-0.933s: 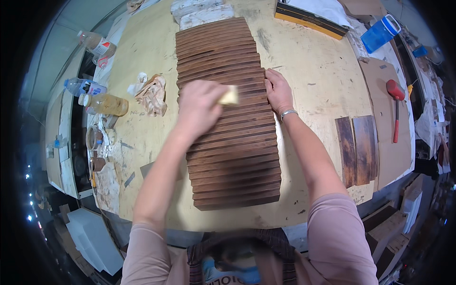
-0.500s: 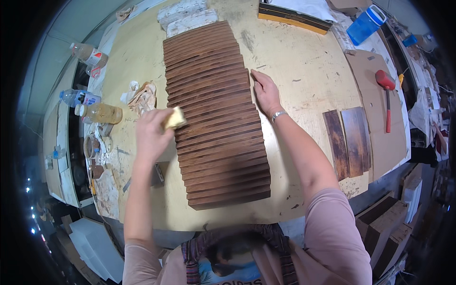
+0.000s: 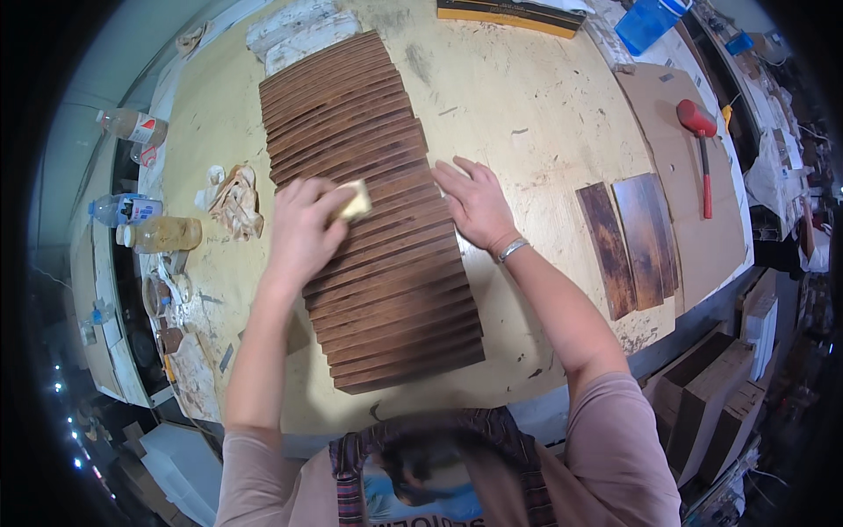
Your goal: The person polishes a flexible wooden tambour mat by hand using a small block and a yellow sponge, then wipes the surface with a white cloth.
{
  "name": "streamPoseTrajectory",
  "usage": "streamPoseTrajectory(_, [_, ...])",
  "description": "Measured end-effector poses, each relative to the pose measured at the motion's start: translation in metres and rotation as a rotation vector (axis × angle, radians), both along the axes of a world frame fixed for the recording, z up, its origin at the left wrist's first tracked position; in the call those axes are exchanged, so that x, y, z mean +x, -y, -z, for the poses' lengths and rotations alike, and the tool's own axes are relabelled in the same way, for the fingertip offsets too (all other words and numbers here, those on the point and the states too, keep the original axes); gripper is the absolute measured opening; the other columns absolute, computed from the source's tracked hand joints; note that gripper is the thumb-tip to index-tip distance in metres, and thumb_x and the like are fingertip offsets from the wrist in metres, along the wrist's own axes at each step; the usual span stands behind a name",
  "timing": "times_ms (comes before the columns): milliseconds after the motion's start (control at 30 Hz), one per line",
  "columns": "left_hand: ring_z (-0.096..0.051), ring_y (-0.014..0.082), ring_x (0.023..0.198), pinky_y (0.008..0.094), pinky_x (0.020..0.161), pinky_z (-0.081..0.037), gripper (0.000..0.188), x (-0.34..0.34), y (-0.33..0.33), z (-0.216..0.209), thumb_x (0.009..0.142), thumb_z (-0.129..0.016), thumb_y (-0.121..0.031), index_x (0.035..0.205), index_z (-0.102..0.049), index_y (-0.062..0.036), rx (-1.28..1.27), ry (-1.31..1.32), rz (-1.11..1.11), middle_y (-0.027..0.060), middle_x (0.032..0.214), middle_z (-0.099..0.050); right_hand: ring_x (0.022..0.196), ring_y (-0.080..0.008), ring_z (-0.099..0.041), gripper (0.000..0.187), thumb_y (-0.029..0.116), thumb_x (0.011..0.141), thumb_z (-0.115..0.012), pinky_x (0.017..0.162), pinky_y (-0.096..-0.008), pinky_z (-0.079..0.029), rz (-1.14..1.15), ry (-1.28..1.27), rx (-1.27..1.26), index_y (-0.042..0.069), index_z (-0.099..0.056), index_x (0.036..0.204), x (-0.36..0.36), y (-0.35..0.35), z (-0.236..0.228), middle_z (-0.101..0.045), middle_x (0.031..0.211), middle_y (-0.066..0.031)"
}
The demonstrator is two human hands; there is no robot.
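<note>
Overlapping dark brown wooden slats (image 3: 395, 285) run in a long row down the middle of the worktable (image 3: 518, 290). My left hand (image 3: 306, 224) is closed round a pale yellow sponge (image 3: 354, 202), which is over the left-middle part of the slats and appears to touch them. At the row's right edge rests my right hand (image 3: 474, 200), its fingers spread and fingertips against the slat ends; it holds nothing. A silvery bracelet (image 3: 513, 250) circles that wrist. The sponge's underside is hidden.
A crumpled stained cloth (image 3: 235, 202) and several bottles (image 3: 165, 234) are on the left. Loose dark boards (image 3: 639, 237) lie at right, near a red mallet (image 3: 702, 149) on cardboard (image 3: 654, 114). Behind the row sit whitish blocks (image 3: 303, 39); a blue container (image 3: 648, 25) stands far right.
My left hand has carried the sponge from the left edge inward over the slats. My right hand has come nearer along the right edge and spread its fingers. The whole view has shifted slightly.
</note>
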State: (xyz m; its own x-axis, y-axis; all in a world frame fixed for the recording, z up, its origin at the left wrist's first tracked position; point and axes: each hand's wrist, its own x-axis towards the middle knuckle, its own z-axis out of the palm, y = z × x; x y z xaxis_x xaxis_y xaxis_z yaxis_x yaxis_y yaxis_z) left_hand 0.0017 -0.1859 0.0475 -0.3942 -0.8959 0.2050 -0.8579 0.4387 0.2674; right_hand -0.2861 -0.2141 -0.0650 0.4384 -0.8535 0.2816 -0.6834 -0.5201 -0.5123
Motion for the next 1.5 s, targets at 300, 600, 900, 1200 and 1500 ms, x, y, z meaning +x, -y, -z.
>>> streamPoseTrajectory(300, [-0.062,0.028,0.104,0.0443,0.1,-0.042,0.034,0.075,-0.044,0.009,0.071,-0.071,-0.003,0.105,-0.072,-0.0119,0.028,0.023,-0.106,0.0067,0.106,-0.068,0.134,-0.0341,-0.048,0.041,0.014,0.093,-0.054,0.114,-0.0437,-0.038,0.054,0.103,0.077,0.006,-0.062,0.133,0.003,0.004,-0.003,-0.058,0.142,-0.0137])
streamPoseTrajectory(600, [-0.066,0.0255,0.095,0.0341,0.088,-0.052,0.039,0.113,-0.03,-0.009,0.076,-0.072,-0.001,0.115,-0.072,-0.0033,0.003,-0.343,-0.376,0.0128,0.106,-0.07,0.138,-0.0339,-0.047,0.045,0.013,0.099,-0.048,0.119,-0.0461,-0.029,0.147,0.273,0.117,0.005,-0.054,0.143,0.026,0.061,0.003,-0.056,0.145,-0.0166])
streamPoseTrajectory(900, [-0.064,0.029,0.095,0.0378,0.086,-0.052,0.037,-0.01,0.126,0.01,0.08,-0.073,-0.008,0.116,-0.07,-0.0042,-0.177,-0.293,-0.093,0.0121,0.107,-0.069,0.14,-0.0345,-0.042,0.048,0.019,0.098,-0.052,0.118,-0.0539,-0.028,0.127,-0.04,0.055,0.012,-0.049,0.146,0.039,0.067,-0.002,-0.057,0.145,-0.0074])
streamPoseTrajectory(1200, [-0.06,0.0328,0.1,0.0428,0.089,-0.051,0.032,0.066,0.194,0.03,0.078,-0.07,-0.004,0.111,-0.071,-0.0067,-0.169,-0.17,-0.358,0.0134,0.103,-0.065,0.142,-0.0313,-0.041,0.05,0.022,0.1,-0.051,0.119,-0.0529,-0.027,0.14,-0.064,0.085,0.014,-0.047,0.149,0.04,0.066,-0.006,-0.054,0.149,-0.0044])
streamPoseTrajectory(1500, [-0.065,0.0245,0.093,0.0348,0.089,-0.051,0.037,0.113,0.232,0.049,0.083,-0.074,-0.01,0.12,-0.07,-0.0085,-0.239,-0.352,-0.258,0.0107,0.102,-0.071,0.142,-0.0297,-0.041,0.049,0.019,0.099,-0.051,0.12,-0.0515,-0.027,0.1,-0.048,0.087,0.014,-0.048,0.148,0.051,0.068,-0.01,-0.055,0.149,-0.0029])
